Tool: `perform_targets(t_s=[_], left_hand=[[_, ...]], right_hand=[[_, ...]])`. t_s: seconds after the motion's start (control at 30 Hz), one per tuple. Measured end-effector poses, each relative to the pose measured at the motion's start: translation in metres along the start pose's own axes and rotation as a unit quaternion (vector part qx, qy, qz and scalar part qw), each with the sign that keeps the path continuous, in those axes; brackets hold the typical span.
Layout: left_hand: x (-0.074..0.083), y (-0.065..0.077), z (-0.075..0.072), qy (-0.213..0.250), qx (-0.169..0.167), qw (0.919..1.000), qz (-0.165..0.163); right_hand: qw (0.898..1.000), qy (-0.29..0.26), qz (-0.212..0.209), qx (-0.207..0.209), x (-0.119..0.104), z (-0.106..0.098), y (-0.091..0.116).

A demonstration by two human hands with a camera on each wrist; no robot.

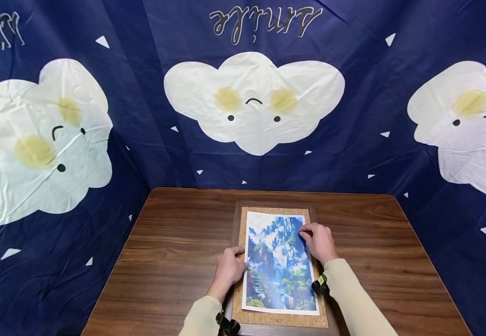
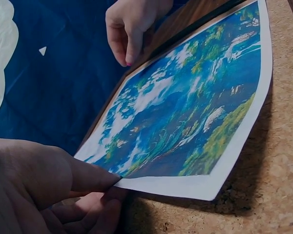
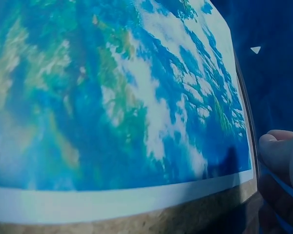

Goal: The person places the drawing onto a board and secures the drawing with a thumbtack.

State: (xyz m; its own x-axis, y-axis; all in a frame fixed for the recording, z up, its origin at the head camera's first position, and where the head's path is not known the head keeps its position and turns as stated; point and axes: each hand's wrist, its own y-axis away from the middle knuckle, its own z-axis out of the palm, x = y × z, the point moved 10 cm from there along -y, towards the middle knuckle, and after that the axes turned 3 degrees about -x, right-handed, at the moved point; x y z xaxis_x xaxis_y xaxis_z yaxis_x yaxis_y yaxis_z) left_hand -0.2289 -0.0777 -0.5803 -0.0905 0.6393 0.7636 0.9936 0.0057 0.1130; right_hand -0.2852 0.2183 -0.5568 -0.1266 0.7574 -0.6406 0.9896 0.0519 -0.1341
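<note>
A landscape print (image 1: pixel 279 261) of blue mountains, mist and trees lies on a cork board (image 1: pixel 282 318) with a brown frame. My left hand (image 1: pixel 230 266) is at the print's left edge. The left wrist view shows this hand (image 2: pixel 53 180) pinching the white border, thumb above and fingers beneath, with the print's near corner lifted off the cork. At the print's upper right is my right hand (image 1: pixel 319 240), thumb and forefinger together. A tiny pink thing (image 2: pixel 129 64) shows at its fingertips in the left wrist view; its kind is too small to tell.
The framed board stands on a brown wood-grain table (image 1: pixel 175 252). Dark blue cloth (image 1: pixel 142 84) with white clouds and triangles hangs behind the table and along both sides. Each wrist carries a small black camera (image 1: pixel 320 285).
</note>
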Motion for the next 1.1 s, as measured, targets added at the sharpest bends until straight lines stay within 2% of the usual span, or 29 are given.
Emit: perform_targets(t_s=[0.47, 0.8, 1.1], left_hand=[[-0.001, -0.001, 0.004, 0.002, -0.008, 1.0, -0.006], [0.0, -0.002, 0.003, 0.006, -0.009, 0.9999, -0.001], [0.0, -0.001, 0.002, 0.006, -0.01, 0.9999, -0.002]], right_hand=[[0.999, -0.029, 0.018, -0.024, -0.007, 0.01, -0.013], [0.999, -0.027, 0.021, -0.037, -0.009, 0.02, -0.02], [0.999, -0.032, 0.009, -0.028, -0.015, 0.028, -0.028]])
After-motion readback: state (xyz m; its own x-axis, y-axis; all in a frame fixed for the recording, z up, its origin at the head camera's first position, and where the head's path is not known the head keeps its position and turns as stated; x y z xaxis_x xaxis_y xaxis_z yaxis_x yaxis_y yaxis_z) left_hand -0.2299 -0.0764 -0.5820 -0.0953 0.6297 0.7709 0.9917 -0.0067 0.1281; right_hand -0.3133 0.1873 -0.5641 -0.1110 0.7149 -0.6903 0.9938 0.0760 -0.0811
